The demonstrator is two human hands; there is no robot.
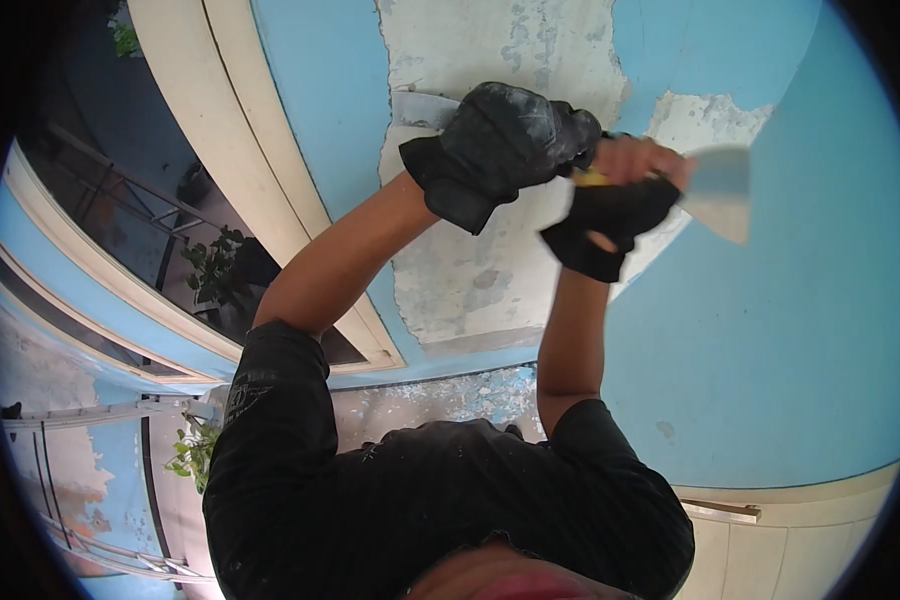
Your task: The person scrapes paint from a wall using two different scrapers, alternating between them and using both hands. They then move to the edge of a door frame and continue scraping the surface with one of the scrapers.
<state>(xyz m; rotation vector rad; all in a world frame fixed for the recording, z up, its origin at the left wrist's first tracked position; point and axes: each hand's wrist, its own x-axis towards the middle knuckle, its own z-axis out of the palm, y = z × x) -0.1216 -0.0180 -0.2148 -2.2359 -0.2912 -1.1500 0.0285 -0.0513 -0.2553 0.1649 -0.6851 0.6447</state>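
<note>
Blue wall with a large scraped bare patch. Against the patch, the black-gloved left hand is curled shut over a grey blade. Just beside it, the right hand grips a yellow-handled scraper, which lies against the wall at the patch's edge.

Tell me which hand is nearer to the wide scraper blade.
Right. The right hand grips the handle at the scraper blade base; the left hand lies beyond it, over the bare plaster.
</note>
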